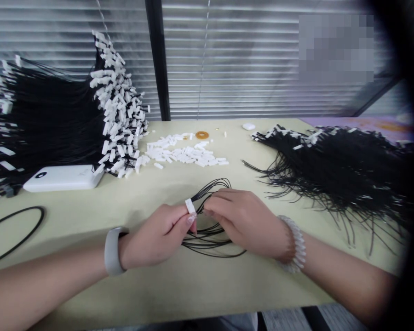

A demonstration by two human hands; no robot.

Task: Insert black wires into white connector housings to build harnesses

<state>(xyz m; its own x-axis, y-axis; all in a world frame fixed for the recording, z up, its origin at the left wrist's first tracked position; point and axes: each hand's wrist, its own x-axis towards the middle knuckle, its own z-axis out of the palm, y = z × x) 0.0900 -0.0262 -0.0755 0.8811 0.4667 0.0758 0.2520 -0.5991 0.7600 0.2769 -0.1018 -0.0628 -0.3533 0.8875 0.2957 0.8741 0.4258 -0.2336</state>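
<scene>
Between the thumb and fingers of my left hand [165, 234] is a small white plastic connector housing [190, 206], with thin black wires [207, 187] running out of it to the right. My right hand [243, 220] is closed in a pinch on the black wires just right of the housing; its fingertips partly hide what they grip. The wires curve round in a loose loop, and several strands lie on the table beneath both hands.
A tall stack of black cables [55, 110] with white ends stands left, behind a white power bank [64, 178]. Loose white connector housings [193, 155] and a yellow tape roll [202, 134] lie ahead. Right is a pile of black wires [345, 170]; a black cable loop [37, 220] lies left.
</scene>
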